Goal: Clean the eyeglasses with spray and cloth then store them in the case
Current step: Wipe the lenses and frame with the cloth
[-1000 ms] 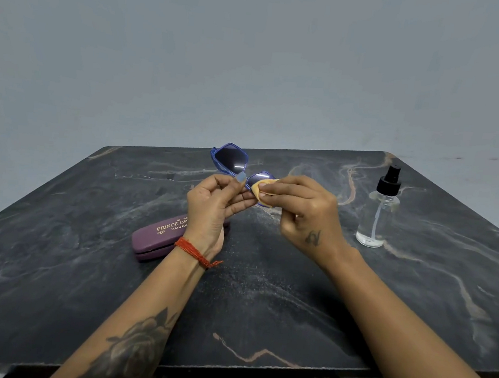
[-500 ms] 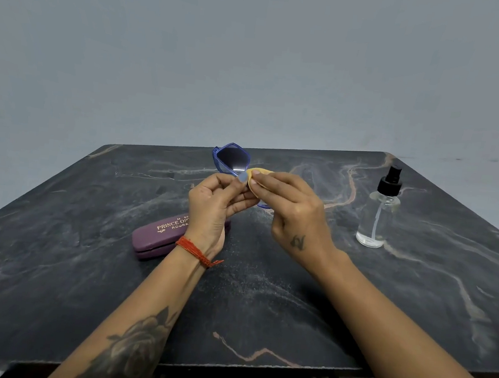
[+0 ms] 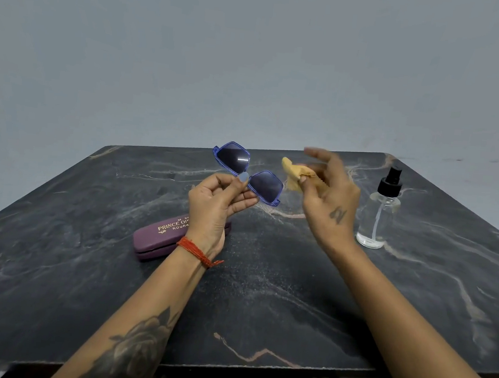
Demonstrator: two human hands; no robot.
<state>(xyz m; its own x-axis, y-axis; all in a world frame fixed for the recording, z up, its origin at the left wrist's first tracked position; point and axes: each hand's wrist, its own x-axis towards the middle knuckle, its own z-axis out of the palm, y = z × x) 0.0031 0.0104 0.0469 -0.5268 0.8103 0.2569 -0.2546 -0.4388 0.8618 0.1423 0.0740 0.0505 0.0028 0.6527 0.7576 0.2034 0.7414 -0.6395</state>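
Two hands up over dark marble table [image 3: 414, 293]. L hand [image 3: 215, 207] pinches blue-framed eyeglasses [image 3: 248, 172] at bridge, thumb on top, lenses tilted. R hand [image 3: 328, 192] just beside, pinching yellow cloth [image 3: 293, 173], other fingers spread loose, cloth off lens. Purple case [image 3: 159, 238] closed under L wrist; spray bottle [image 3: 379, 209] upright at R.

Gold lettering on the lid of the purple case [image 3: 159, 238] reads "PRINCE OP…" with "ROURK…" beneath; the left hand [image 3: 215, 207] hides the remainder.

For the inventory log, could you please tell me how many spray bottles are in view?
1: the spray bottle stands upright on the table, beyond the right hand. None seems hidden.
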